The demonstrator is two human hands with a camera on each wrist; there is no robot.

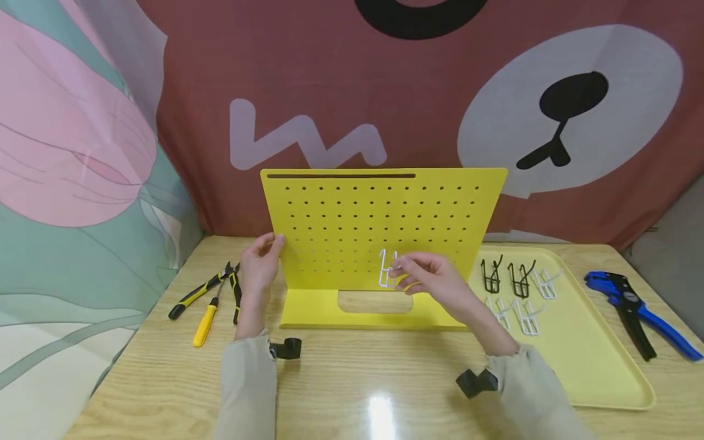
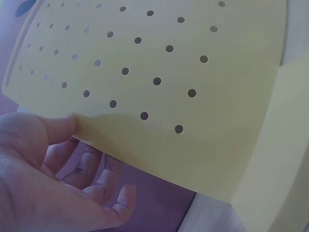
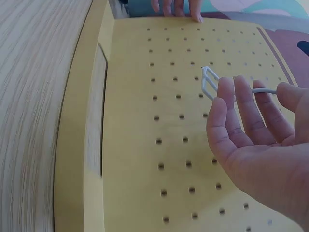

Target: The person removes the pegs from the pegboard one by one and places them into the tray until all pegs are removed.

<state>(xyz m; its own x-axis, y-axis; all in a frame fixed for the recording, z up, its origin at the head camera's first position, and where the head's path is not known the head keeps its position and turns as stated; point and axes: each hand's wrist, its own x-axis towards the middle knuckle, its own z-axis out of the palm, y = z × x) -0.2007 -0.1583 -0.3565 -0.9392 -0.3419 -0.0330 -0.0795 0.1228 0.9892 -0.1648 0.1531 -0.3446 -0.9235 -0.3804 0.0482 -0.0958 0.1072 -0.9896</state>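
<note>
A yellow pegboard with rows of small holes stands upright on its flat base. My left hand grips its left edge; in the left wrist view the thumb lies on the front face and the other fingers are behind the edge. In front of the board's lower middle, my right hand pinches a white wire hook between thumb and fingers. The right wrist view shows the white hook partly hidden by the fingers. Whether it touches the board I cannot tell.
On the right lies a pale yellow tray holding black hooks and white hooks. Beyond it are blue-handled pliers. Left of the board lie yellow-black pliers and a yellow screwdriver. A printed cloth hangs behind.
</note>
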